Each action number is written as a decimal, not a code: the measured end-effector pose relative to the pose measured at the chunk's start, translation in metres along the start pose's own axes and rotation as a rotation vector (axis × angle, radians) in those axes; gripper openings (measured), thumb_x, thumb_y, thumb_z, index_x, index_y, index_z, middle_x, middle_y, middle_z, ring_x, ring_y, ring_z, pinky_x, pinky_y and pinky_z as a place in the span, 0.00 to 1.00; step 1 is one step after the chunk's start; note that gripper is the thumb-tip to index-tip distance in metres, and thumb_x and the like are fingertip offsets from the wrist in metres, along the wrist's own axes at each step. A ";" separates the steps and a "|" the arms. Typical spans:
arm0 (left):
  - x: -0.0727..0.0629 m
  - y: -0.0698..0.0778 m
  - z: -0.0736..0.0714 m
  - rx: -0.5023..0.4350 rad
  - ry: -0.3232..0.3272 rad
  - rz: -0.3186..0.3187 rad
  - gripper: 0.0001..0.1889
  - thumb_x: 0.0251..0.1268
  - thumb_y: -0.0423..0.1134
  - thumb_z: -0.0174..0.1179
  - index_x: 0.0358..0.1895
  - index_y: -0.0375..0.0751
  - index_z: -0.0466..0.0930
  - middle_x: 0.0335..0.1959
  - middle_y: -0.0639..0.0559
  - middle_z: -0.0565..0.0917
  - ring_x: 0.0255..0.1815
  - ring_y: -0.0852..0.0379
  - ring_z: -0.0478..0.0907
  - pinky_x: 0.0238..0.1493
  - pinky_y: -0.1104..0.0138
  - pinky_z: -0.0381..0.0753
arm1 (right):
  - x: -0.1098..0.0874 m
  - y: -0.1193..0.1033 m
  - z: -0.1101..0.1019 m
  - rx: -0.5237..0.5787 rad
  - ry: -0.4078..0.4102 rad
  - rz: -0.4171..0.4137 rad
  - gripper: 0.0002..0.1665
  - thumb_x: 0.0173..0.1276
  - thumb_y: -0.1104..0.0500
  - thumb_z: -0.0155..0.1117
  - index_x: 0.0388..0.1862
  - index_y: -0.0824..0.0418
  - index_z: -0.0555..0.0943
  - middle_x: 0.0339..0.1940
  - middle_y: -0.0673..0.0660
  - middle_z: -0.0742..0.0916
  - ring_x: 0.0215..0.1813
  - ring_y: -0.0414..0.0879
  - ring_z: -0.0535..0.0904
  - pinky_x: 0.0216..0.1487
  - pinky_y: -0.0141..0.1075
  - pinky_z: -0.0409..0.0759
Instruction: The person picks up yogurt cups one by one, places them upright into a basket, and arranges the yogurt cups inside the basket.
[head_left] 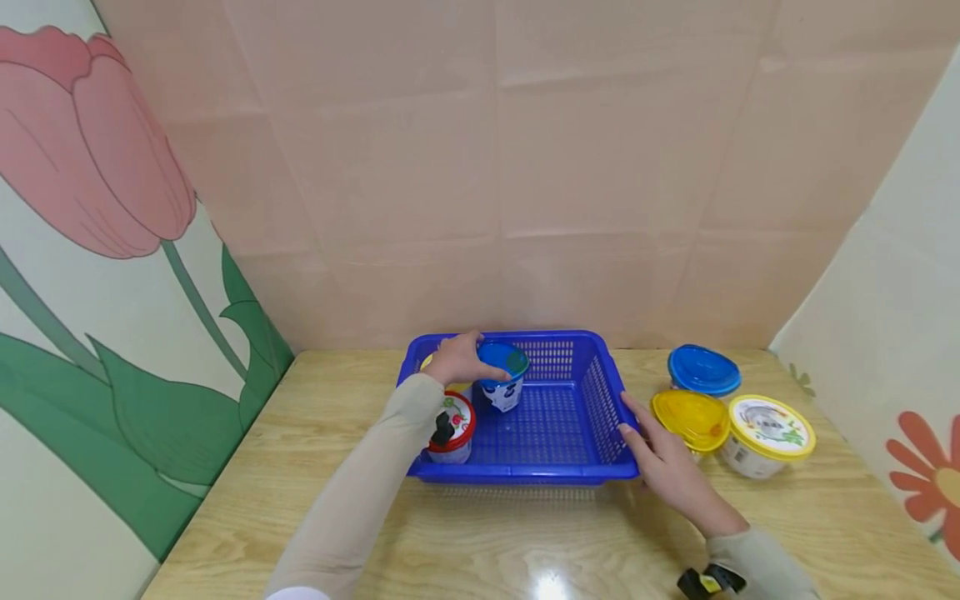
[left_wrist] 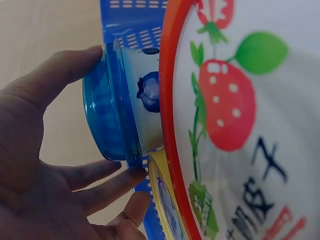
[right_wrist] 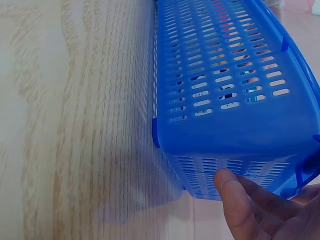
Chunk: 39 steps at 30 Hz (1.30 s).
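My left hand [head_left: 459, 360] reaches into the blue plastic basket [head_left: 536, 472] and grips a tub with a blue lid [head_left: 504, 392]. In the left wrist view its thumb lies on one side of the lid and its fingers on the other; blueberries are printed on the tub. A red-lidded tub with strawberries on top [left_wrist: 225, 100] stands in the basket's near left corner. Behind it is a yellow-rimmed tub [left_wrist: 167, 200], mostly hidden by my left hand. My right hand [head_left: 667, 467] rests against the basket's right end, its extended fingers at the rim.
Right of the basket, on the wooden table [head_left: 465, 542], stand a blue-lidded tub [head_left: 703, 371], a yellow-lidded tub [head_left: 690, 419] and a white tub with a yellow-rimmed lid [head_left: 768, 433]. A covered wall [head_left: 495, 167] rises behind the table; painted walls flank it.
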<state>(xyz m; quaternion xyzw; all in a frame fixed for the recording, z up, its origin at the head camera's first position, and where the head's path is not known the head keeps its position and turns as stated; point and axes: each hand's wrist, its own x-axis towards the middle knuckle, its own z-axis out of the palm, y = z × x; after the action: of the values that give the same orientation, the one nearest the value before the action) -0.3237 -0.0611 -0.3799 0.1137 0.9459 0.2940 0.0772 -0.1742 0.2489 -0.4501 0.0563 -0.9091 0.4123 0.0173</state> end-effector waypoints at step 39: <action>-0.028 0.009 -0.034 -0.038 0.003 0.104 0.33 0.69 0.57 0.60 0.68 0.36 0.72 0.66 0.42 0.76 0.66 0.43 0.74 0.63 0.51 0.76 | -0.001 0.001 0.000 0.022 0.000 0.002 0.37 0.82 0.41 0.41 0.83 0.50 0.50 0.71 0.74 0.71 0.30 0.49 0.79 0.25 0.41 0.82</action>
<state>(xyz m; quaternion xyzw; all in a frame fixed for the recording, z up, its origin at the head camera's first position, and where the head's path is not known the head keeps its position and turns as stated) -0.3028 -0.0799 -0.3450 0.1609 0.9330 0.3156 0.0625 -0.1738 0.2492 -0.4508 0.0557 -0.9045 0.4225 0.0164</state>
